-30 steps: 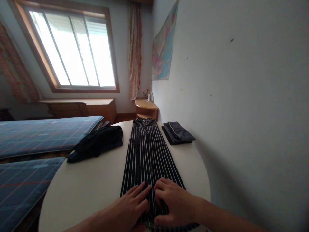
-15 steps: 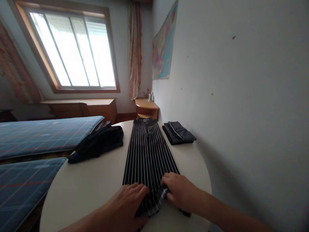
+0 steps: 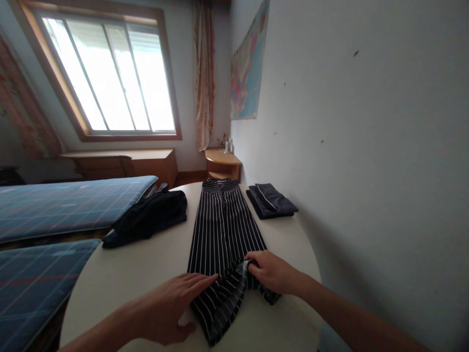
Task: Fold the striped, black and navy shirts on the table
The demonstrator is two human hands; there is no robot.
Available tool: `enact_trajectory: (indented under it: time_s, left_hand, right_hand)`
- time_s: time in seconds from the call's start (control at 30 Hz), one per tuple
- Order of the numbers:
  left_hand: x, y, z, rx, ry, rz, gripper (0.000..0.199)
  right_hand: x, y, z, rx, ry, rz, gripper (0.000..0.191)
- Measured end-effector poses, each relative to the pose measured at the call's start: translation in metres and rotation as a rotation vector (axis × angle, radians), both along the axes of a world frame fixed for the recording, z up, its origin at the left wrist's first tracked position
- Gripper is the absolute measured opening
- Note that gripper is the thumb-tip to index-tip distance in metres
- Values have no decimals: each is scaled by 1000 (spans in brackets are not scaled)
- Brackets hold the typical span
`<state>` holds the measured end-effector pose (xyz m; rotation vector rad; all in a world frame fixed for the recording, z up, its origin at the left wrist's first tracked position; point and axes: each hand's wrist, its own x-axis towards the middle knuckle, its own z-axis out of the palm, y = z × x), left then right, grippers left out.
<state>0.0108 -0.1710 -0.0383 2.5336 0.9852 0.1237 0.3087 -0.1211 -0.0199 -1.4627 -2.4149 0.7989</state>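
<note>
striped garment (image 3: 223, 234) runs near to far down mid table (image 3: 128, 283), probably so it lies flat. right hand (image 3: 273, 271) clamped on its near hem, holding it up; left hand (image 3: 166, 303), thumb and fingers apart, at left edge, likely steadying. dark bundle (image 3: 152, 215) far left, folded dark cloth (image 3: 273, 201) far right, probably leaving room.

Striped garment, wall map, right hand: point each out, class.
Striped garment (image 3: 224, 230), head view: middle of the fabric.
Wall map (image 3: 246, 76), head view: middle of its sheet.
Right hand (image 3: 273, 271), head view: its back.
</note>
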Motion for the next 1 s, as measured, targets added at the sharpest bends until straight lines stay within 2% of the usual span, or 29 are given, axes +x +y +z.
enact_trajectory:
  time_s: [0.1,0.27,0.37,0.53,0.63,0.73,0.8,0.93,1.0]
  left_hand:
    - [-1,0,-15,107,-70,70,95]
    - [2,0,-30,265,-120,38,96]
    - [2,2,-32,415,-116,22,77]
    - [7,3,-25,571,-90,-165,48]
    - [11,3,-28,627,-125,-148,27]
    - [12,6,-34,613,-274,-34,22]
    - [12,12,-35,531,-429,100,22]
    - [14,40,-30,248,-762,486,13]
    - [14,62,-28,112,-913,666,17]
  right_hand:
    - [3,6,-5,-23,33,-6,24]
    - [5,14,-11,-10,43,-28,25]
    - [5,20,-15,-10,37,-48,25]
    - [6,29,-24,5,43,-62,25]
    - [7,32,-26,10,29,-69,23]
    - [7,35,-21,-37,21,-60,21]
    - [6,39,-14,-74,22,-47,20]
    - [3,59,7,-8,20,-38,21]
    - [2,74,14,54,45,-32,22]
